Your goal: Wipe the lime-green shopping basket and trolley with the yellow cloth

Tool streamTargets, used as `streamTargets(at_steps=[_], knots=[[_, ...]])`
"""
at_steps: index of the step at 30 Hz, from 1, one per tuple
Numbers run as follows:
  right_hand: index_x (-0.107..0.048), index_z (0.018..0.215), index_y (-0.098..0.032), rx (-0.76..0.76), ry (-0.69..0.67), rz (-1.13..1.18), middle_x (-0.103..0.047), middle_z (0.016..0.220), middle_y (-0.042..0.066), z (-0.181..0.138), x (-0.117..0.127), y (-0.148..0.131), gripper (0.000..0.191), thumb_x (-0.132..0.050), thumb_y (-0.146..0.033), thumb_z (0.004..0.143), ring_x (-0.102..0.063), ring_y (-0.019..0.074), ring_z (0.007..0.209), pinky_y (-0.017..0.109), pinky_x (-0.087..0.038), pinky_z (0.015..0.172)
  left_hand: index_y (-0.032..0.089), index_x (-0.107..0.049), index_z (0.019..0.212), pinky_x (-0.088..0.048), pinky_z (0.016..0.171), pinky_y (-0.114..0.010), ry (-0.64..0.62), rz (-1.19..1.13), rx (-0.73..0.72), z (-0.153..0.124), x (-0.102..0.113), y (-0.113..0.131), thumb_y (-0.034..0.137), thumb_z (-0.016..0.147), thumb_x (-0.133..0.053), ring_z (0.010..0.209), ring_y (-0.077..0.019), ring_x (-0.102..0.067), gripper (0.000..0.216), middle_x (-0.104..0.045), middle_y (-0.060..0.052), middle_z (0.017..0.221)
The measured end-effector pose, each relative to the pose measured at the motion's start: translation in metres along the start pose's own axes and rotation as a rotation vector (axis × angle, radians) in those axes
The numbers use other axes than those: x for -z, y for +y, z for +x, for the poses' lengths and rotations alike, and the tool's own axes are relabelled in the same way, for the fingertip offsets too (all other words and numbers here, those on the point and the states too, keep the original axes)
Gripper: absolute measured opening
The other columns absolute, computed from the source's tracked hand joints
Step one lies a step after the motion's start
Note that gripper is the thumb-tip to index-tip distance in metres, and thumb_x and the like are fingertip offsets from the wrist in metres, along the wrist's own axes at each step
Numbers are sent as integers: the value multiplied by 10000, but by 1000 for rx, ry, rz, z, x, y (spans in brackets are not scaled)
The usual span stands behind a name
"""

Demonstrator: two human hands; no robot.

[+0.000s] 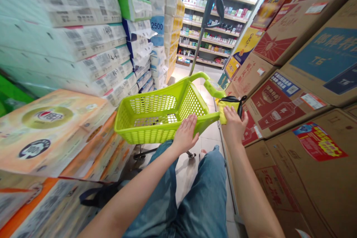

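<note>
A lime-green shopping cart (pixel 147 134) with a perforated basket stands just in front of my knees, its handle (pixel 214 90) toward the right. Nothing shows inside the basket. My left hand (pixel 186 132) lies across the near rim with its fingers stretched out flat. At the handle end, my right hand (pixel 233 124) is closed on a yellow cloth (pixel 222 113), pressing it to the cart's frame. Black trim and a black loop (pixel 240 105) show beside the cloth; whether they are part of it I cannot tell.
Stacked tissue packs (pixel 95 37) rise on the left, with orange packs (pixel 41 126) nearer. Cardboard cartons (pixel 304 171) wall the right side. A glass door with a grey handle (pixel 219 11) stands ahead, before shelves (pixel 209 41) of small boxes. A dark strap (pixel 95 197) lies low left.
</note>
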State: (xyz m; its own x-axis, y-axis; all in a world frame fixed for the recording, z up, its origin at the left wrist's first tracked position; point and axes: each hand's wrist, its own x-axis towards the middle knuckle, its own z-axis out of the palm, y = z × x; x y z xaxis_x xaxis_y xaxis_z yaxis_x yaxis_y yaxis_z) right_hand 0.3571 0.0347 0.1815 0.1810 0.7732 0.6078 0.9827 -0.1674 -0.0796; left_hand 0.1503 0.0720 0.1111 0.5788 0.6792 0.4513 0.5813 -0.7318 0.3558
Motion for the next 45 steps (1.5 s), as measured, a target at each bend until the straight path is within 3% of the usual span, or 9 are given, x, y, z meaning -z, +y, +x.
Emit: streamTargets(at_steps=[7,12,17,20,27,32,38,41,45], knots=[[-581,1297,-198,200,-90,103,-611,1373,75,-34,-14,-74,512,-430,-54,829,-522,231,1322,508,-151,1172,81,-163,1533,-187,1237,-426,-23,1,-10,-1,1,-2,325,911,-471,1521,-226,-138,735,-228,-147,1620],[-581,1295,-247,280,-105,85,-621,1364,47,-21,0,-28,509,-460,-65,836,-545,223,1300,533,-88,1187,98,-156,1539,-195,1237,-422,-22,7,-4,0,0,-3,299,922,-453,1520,-217,-144,714,-236,-130,1620],[-605,1262,-267,55,-12,19,-637,1344,39,4,10,30,504,-458,-92,813,-543,255,1301,593,-108,1163,111,-123,1548,-194,1237,-432,-15,-2,-8,1,0,-2,312,940,-423,1521,-219,-137,707,-210,-122,1629],[-587,1296,-218,48,-19,4,-618,1364,87,2,4,16,537,-441,-75,800,-520,267,1325,585,-141,1159,120,-106,1552,-201,1234,-446,-12,-5,-3,1,0,-1,324,948,-415,1520,-224,-140,708,-208,-121,1629],[-558,1340,-193,229,-100,90,-594,1391,83,-31,-12,-65,573,-419,-32,807,-515,236,1330,495,-170,1175,107,-141,1546,-201,1235,-439,-24,-11,-3,1,0,-3,339,952,-410,1518,-223,-150,692,-225,-127,1624],[-574,1313,-240,326,-152,94,-609,1378,45,-21,0,-38,527,-436,-50,841,-525,210,1322,496,-113,1192,107,-133,1546,-201,1235,-436,-11,8,-5,0,-2,-4,312,956,-397,1519,-217,-144,679,-223,-125,1625],[-605,1265,-252,72,-34,8,-637,1345,43,7,11,25,524,-461,-72,795,-548,240,1297,556,-134,1169,132,-101,1554,-207,1231,-445,-2,9,-7,0,-4,-3,315,958,-391,1518,-223,-150,688,-214,-120,1628],[-589,1292,-212,50,-26,-9,-617,1366,82,2,4,8,534,-454,-72,795,-517,259,1327,549,-172,1157,130,-104,1554,-205,1232,-443,-1,13,6,1,-3,-1,311,954,-399,1517,-225,-156,693,-219,-120,1626],[-567,1322,-192,126,-74,34,-601,1383,92,-21,-10,-48,529,-433,-61,828,-498,255,1345,524,-176,1164,106,-130,1547,-194,1237,-436,-15,9,6,0,-2,-1,306,947,-407,1518,-230,-146,691,-208,-125,1629]])
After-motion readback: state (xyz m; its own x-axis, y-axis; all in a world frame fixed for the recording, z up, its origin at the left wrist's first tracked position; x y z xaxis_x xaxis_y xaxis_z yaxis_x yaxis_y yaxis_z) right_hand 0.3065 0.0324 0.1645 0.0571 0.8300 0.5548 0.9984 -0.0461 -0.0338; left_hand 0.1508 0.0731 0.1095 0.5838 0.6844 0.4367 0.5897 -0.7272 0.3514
